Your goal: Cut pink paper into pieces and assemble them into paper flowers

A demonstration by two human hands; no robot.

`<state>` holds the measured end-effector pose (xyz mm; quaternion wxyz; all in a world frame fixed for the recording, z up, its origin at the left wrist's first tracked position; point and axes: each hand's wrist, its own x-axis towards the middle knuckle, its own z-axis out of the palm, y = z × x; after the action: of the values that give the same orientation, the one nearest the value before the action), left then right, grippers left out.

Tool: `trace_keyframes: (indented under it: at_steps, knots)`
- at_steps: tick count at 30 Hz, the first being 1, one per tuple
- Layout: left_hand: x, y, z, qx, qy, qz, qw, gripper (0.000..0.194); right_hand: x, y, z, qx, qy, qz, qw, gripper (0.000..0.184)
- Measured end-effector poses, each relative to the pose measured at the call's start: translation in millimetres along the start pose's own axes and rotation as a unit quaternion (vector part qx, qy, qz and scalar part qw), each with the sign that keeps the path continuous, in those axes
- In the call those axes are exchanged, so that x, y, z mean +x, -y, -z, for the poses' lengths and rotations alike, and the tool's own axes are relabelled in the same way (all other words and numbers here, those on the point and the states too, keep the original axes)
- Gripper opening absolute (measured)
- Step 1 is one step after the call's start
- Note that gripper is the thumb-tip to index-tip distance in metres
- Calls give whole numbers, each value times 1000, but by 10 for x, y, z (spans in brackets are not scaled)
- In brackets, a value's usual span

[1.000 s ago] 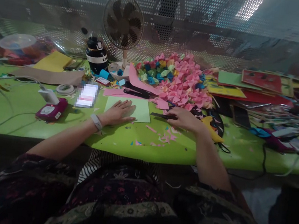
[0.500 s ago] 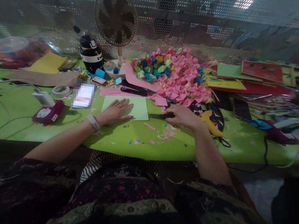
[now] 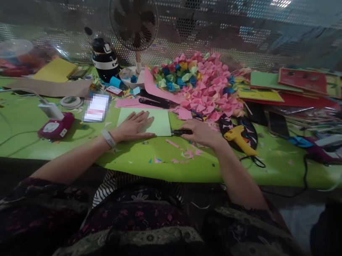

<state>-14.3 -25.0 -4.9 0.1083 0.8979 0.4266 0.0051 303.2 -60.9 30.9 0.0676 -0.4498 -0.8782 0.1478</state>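
Note:
My left hand (image 3: 134,126) lies flat with its fingers spread on a sheet of light green paper (image 3: 163,122), holding it against the green tabletop. At the paper's right edge, my right hand (image 3: 200,133) grips a black-handled cutter knife (image 3: 183,132). Its tip meets the paper's lower right corner, and most of the blade does not show. Small pink paper scraps (image 3: 191,153) are scattered below the right hand. A black stapler (image 3: 154,99) and pink paper sheets lie just behind the green paper.
A large heap of folded pink paper pieces (image 3: 210,85) rises behind my hands. To the right rests a yellow glue gun (image 3: 239,140). On the left are a lit phone (image 3: 96,108) and a purple power block (image 3: 56,127). A fan (image 3: 133,17) and a black bottle (image 3: 104,61) stand behind.
My right hand has slid left with the cutter knife, closer to the green paper, and the blade shows less. My left hand stays flat on the sheet.

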Motion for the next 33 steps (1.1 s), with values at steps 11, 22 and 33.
trace_keyframes:
  at_steps: [11,22,33]
  knots:
    - [1,-2,-10,4,-6,2,1000,96,-16,-30,13,25,12,3,1000,28]
    - [10,-10,-22,9,-11,8,1000,94,-37,44,25,20,22,2,1000,28]
    - [19,-6,-24,0,-4,6,1000,96,-263,137,25,34,37,-6,999,33]
